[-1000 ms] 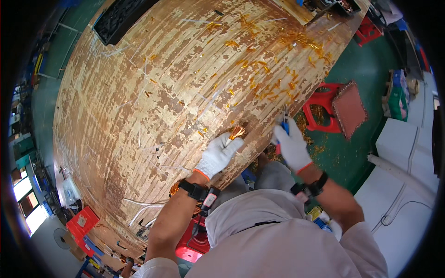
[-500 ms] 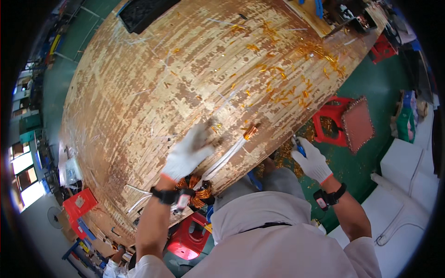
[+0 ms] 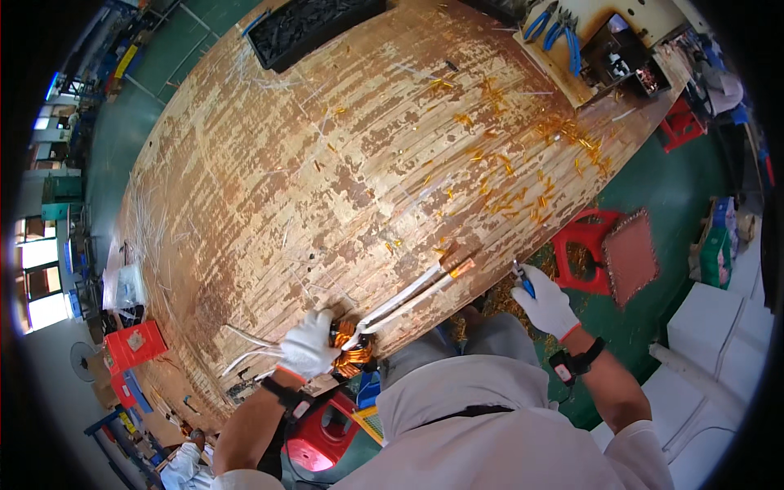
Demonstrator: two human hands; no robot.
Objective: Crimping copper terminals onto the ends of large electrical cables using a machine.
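My gloved left hand [image 3: 309, 345] grips a copper-wound coil [image 3: 349, 347] at the near edge of the worn wooden workbench [image 3: 269, 188]. Its white-sleeved leads [image 3: 412, 292] stretch away over the bench, their tips already bare copper. My gloved right hand [image 3: 545, 300], off the bench edge, is closed around blue-handled cutters [image 3: 523, 281]. Trimming looks largely done. Orange offcuts [image 3: 523, 175] litter the bench beyond; a red stool [image 3: 581, 249] stands below, and blue pliers [image 3: 555, 33] hang at the far edge.
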